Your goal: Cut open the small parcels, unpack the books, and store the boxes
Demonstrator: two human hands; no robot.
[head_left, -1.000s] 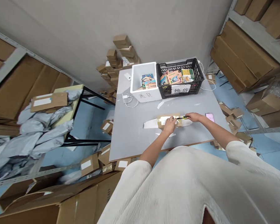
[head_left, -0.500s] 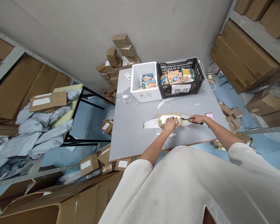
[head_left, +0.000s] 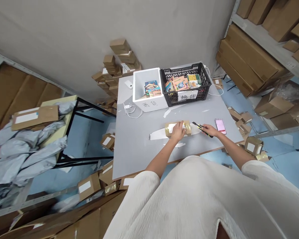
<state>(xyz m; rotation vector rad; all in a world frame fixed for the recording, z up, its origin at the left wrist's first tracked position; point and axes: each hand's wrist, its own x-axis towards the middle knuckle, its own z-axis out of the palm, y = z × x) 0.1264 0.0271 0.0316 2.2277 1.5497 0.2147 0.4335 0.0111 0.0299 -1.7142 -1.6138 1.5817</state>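
A small taped cardboard parcel [head_left: 186, 126] lies on the grey table [head_left: 139, 139], on top of a white paper strip. My left hand [head_left: 177, 131] rests flat on the parcel with its fingers stretched out, pressing it down. My right hand [head_left: 210, 129] is closed around a yellow-and-black utility knife [head_left: 200, 127], just right of the parcel. The blade end points at the parcel's right end and stands a little apart from it.
A pink phone [head_left: 220, 125] lies right of the knife hand. At the table's back stand a white foam box [head_left: 149, 89] and a black crate [head_left: 185, 83], both holding books. Small cardboard parcels [head_left: 114, 63] pile up behind the table and litter the floor. Shelves of cartons [head_left: 249, 56] stand on the right.
My right hand drew the knife rightwards off the parcel, away from its end. My left hand stayed on the parcel. The view shifted slightly left.
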